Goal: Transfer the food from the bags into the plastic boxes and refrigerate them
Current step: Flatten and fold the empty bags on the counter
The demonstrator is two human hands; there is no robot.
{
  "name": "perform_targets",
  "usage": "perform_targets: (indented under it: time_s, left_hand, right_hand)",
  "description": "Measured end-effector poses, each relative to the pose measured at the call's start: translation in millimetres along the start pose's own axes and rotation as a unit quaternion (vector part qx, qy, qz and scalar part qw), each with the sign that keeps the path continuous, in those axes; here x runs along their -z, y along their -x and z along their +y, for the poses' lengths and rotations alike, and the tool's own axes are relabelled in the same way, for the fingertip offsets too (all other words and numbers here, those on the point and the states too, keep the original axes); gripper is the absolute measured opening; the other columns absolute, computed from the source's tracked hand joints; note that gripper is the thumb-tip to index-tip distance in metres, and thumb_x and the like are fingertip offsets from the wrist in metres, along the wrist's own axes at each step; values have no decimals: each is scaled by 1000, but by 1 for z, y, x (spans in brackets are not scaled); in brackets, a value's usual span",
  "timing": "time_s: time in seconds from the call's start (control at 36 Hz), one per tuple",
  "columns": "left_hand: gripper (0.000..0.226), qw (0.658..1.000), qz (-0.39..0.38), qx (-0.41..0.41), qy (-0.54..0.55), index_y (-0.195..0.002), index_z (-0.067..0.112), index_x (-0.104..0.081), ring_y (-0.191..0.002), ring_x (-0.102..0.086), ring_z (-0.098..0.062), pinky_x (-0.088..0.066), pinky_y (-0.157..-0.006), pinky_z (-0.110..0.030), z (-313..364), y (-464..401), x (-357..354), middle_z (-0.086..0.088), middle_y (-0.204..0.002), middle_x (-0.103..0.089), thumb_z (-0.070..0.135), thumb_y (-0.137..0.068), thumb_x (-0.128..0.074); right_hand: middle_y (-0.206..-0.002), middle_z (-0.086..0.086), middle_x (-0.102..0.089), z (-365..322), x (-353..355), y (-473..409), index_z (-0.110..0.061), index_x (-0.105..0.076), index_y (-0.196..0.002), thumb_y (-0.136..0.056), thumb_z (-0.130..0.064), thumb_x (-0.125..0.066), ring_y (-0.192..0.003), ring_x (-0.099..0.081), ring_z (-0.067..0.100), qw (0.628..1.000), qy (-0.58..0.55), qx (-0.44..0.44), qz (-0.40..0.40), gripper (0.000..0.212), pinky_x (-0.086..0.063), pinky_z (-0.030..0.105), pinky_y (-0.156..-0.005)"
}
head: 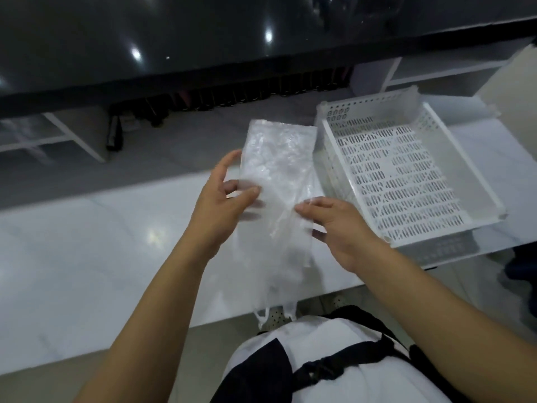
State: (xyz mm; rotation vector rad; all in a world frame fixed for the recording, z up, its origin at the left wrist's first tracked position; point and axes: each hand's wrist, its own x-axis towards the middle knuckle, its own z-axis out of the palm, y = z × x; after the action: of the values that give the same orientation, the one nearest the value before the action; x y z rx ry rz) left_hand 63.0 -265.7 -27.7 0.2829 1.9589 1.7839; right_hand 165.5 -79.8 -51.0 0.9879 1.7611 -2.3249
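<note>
bag [276,181] looks empty, pinched in both my hands' fingers at frame centre; no boxes visible, refrigerating remains.

Left hand [223,196] fingers [232,186] blurred behind bag [276,181]; bag contents can't tell.

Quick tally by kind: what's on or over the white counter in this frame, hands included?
Clear, crinkled, flattened plastic bag, held by both hands: 1
White perforated plastic basket on the white counter: 1
Hands: 2, left hand and right hand
Total: 4
No food shows in the bag or the basket.
</note>
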Motion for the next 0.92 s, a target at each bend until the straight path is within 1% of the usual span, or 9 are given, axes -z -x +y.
perform_targets:
  time_s: [0.08,0.22,0.28,0.33,0.5,0.64,0.75,0.83,0.92]
  left_hand:
    - [86,996,-31,-53,-61,-140,67,-29,-89,-74,-17,-61,-77,-26,-9,10,-5,3,-100,-72,16,-89,-76]
    - [52,981,-42,-80,-172,-120,53,-63,-89,-64,-3,-56,-79,-16,-20,10,-22,24,-98,-65,22,-82,-81]
    - [49,977,-44,-78,-192,-120,50,-65,-91,-61,2,-52,-78,-13,-21,5,-33,28,-95,-63,27,-81,-83]
    - [51,973,-60,-86,-207,-122,50,-63,-96,-57,10,-47,-80,-13,-21,1,-45,28,-95,-63,31,-80,-83]
    - [52,950,-120,-116,-263,-125,42,-63,-96,-50,18,-36,-75,-8,-13,0,-82,29,-98,-56,31,-80,-84]
    - [12,939,-116,-144,-290,-93,42,-71,-89,-54,-6,-40,-72,-21,0,5,-106,13,-90,-58,31,-88,-75]
    - [11,941,-146,-137,-274,-86,47,-64,-104,-49,1,-38,-79,-13,10,7,-127,25,-106,-50,40,-88,-73]
    - [9,942,-182,-135,-246,-98,42,-69,-105,-56,6,-47,-87,-20,18,9,-148,28,-111,-60,39,-89,-71]
    - [11,938,-252,-112,-208,-103,33,-74,-98,-66,-10,-60,-86,-38,28,16,-175,14,-104,-72,35,-93,-69]
  right_hand:
    - [-95,-2,-75,-4,4,6,-16,-71,-78,-79,-17,-82,-113,-66,26,999,-6,22,47,11,-42,53,-110]
    - [-94,3,-76,-9,19,29,-12,-77,-84,-78,-21,-82,-108,-68,29,996,-4,59,70,12,-45,52,-108]
    - [-89,1,-76,-11,28,39,-11,-77,-85,-72,-29,-83,-98,-71,23,995,1,75,62,23,-54,37,-93]
    - [-79,-1,-73,-11,36,49,-8,-73,-83,-71,-22,-84,-79,-72,12,994,8,97,58,21,-54,20,-70]
    - [-76,-2,-75,-6,61,57,-11,-73,-75,-74,-8,-84,-72,-73,13,984,28,119,131,11,-53,20,-58]
    - [-92,-9,-74,-8,93,63,-22,-76,-73,-65,-25,-90,-87,-71,9,982,0,131,139,16,-53,20,-70]
    - [-99,-1,-73,-12,123,74,-23,-72,-84,-64,-30,-89,-92,-69,14,982,-20,138,129,27,-53,30,-74]
    - [-138,-7,-54,-22,151,87,-45,-59,-113,-57,-44,-89,-125,-52,11,973,63,156,157,64,-47,37,-94]
    - [-149,-16,-42,-38,188,107,-62,-42,-134,-55,-49,-90,-136,-41,6,968,174,175,42,93,-43,32,-100]
